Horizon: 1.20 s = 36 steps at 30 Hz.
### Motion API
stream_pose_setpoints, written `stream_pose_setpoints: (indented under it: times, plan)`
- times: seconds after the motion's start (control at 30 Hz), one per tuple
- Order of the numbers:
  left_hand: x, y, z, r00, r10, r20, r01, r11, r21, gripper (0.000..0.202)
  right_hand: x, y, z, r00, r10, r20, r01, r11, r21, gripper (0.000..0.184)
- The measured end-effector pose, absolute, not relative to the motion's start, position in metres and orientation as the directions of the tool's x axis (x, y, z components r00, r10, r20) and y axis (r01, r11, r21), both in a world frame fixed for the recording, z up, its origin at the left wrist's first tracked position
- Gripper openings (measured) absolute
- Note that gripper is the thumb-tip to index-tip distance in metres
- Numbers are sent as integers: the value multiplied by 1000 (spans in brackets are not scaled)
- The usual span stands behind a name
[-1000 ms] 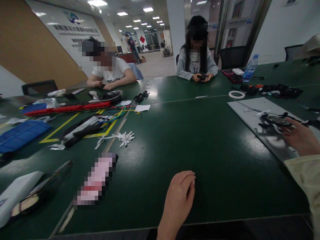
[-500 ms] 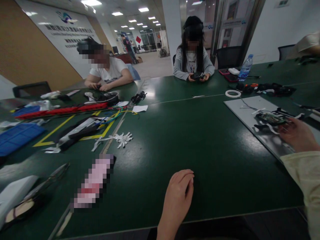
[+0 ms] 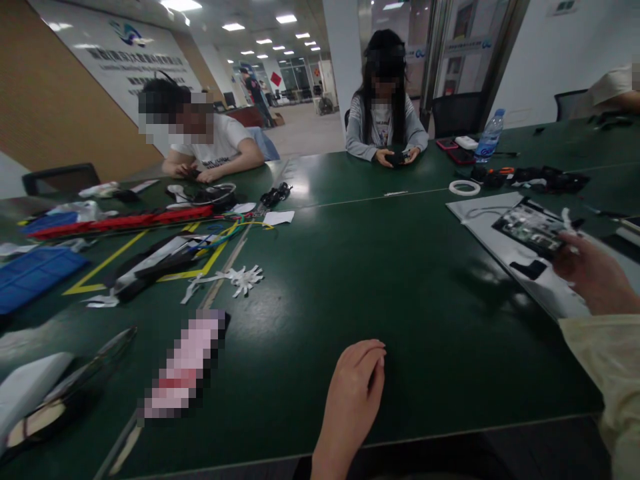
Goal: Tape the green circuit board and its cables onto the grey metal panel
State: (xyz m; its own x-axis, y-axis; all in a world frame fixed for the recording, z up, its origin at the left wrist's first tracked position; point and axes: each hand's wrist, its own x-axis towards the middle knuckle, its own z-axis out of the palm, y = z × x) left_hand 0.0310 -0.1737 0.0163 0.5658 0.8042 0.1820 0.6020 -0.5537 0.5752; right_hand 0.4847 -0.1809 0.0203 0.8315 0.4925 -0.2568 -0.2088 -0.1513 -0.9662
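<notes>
My left hand rests on the dark green table near its front edge, fingers curled loosely with nothing in them. My right hand, in a pale yellow sleeve, grips a black circuit-board device with white straps and holds it tilted up above a grey mat at the right. A small black piece lies on the mat under it.
A person in white and a person in grey sit across the table handling small objects. A white tape roll, water bottle, phones and black parts lie far right. Red strips, cables, white paper cut-outs and a blue tray fill the left.
My right hand has lifted the black device off the grey mat and tilted its board toward me. My left hand has stayed put on the table.
</notes>
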Motion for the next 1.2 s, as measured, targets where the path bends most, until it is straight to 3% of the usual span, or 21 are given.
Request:
stream_pose_setpoints:
  times: [0.1,0.3,0.43,0.53,0.87,1.1,1.2]
  plan:
    - [31,-173,15,569,800,190,596,-561,574,24,457,-166,17,702,637,-317,-305,-133,-943,3]
    - [32,-173,12,577,778,247,559,-597,576,24,376,-146,11,375,856,-357,-301,-252,-920,18]
    - [31,-174,12,563,791,241,569,-582,581,24,327,-135,11,51,932,-358,-88,-353,-932,30]
    - [30,-176,12,539,803,255,562,-569,600,24,304,-124,7,-72,949,-308,107,-299,-948,35]
    - [32,-173,14,503,803,319,541,-580,609,23,299,-111,-5,49,988,-147,400,-154,-904,41]
    - [31,-168,69,550,758,350,624,-652,432,25,296,-106,-6,-22,986,-164,486,-133,-864,46]
    - [43,-145,89,591,759,273,691,-651,315,27,292,-102,-3,-38,990,-136,562,-91,-822,43]
